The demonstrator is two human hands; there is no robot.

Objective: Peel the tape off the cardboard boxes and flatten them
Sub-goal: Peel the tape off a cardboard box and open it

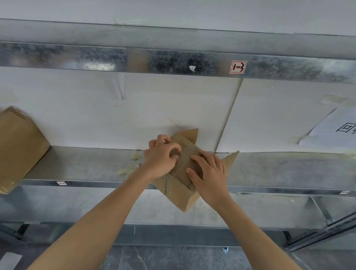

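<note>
cardboard box (181, 190) — corner overhangs metal shelf (85, 163) | left hand (162, 157): fingers curled, pinching its top | right hand (210, 175): fingers spread, pressing it | second cardboard box (8, 147) — far left

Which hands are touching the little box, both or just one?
Touching, both. The head view shows the left hand curled on top of the little box and the right hand pressed flat across it.
</note>
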